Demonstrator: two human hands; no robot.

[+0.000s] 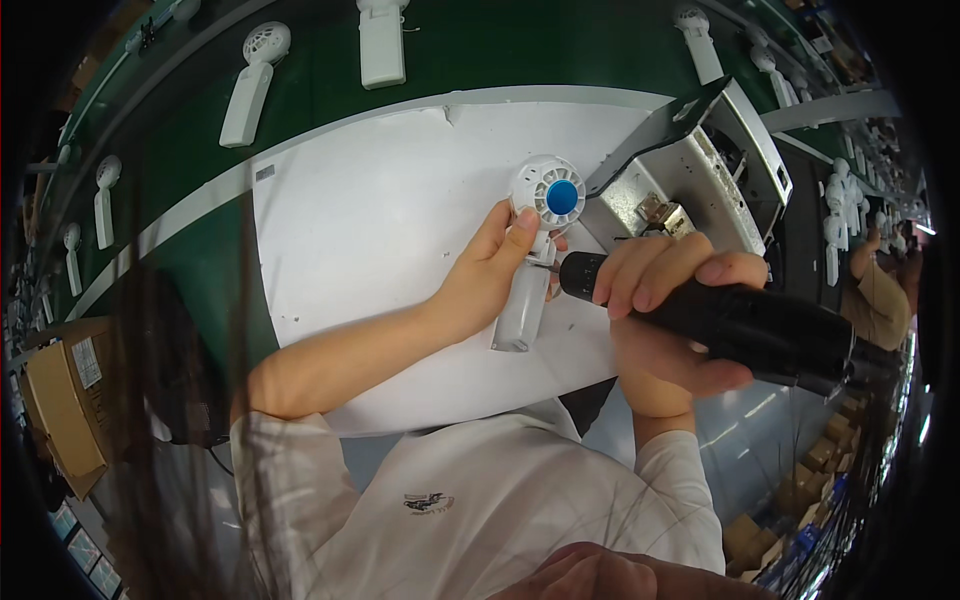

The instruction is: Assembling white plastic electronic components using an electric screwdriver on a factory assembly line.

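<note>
Black screwdriver in right hand, beside white fan in left hand, round head beyond thumb

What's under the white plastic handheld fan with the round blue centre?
A white, flat sheet shows around the fan. Whatever lies directly beneath is covered by the fan and left hand, so it cannot be seen.

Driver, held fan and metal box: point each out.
Driver [765, 325]: head view, on its black body.
Held fan [524, 303]: head view, on its handle.
Metal box [714, 188]: head view, on its silver side.
</note>
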